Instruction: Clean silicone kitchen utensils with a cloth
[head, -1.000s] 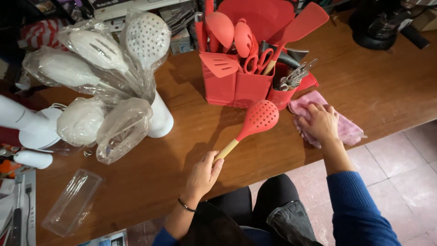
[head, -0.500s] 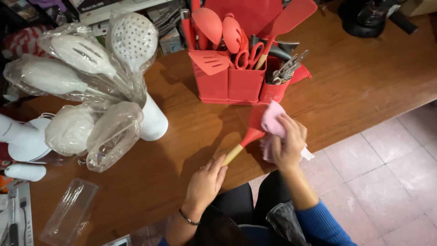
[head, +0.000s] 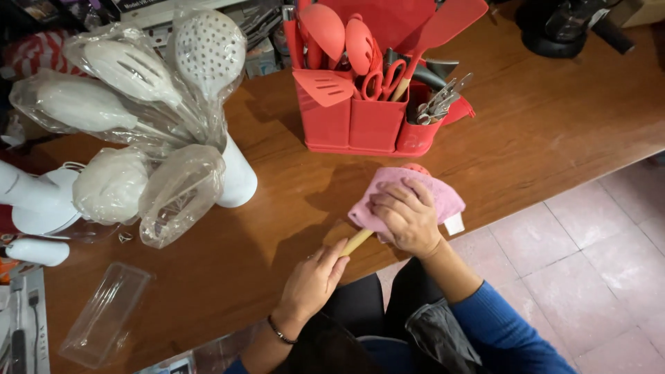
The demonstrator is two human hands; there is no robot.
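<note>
A: Start at the left. What's there?

B: A clear plastic tray (head: 104,315) at the table's near edge, then white utensils in plastic wrap (head: 131,138) standing in a white holder (head: 235,176). Neither hand is near them.

A: And the left hand?

B: The left hand (head: 313,277) sits at the near edge of the wooden table (head: 554,131), fingers pinched narrow around the end of the spoon's wooden handle (head: 357,242).

A: Which way does the spoon run?

B: Its long axis slants from that hand up and to the right. The red head (head: 415,167) is almost wholly hidden; only a sliver shows at the top of the pink cloth (head: 433,190).

A: So the right hand has the head?

B: Yes. The right hand (head: 405,218) lies on the cloth, fingers curled and pressing it down around the head, so it is the nearer hand to that end.

A: Further right?

B: Behind, a red holder (head: 360,125) full of red utensils, well apart from both hands.
</note>
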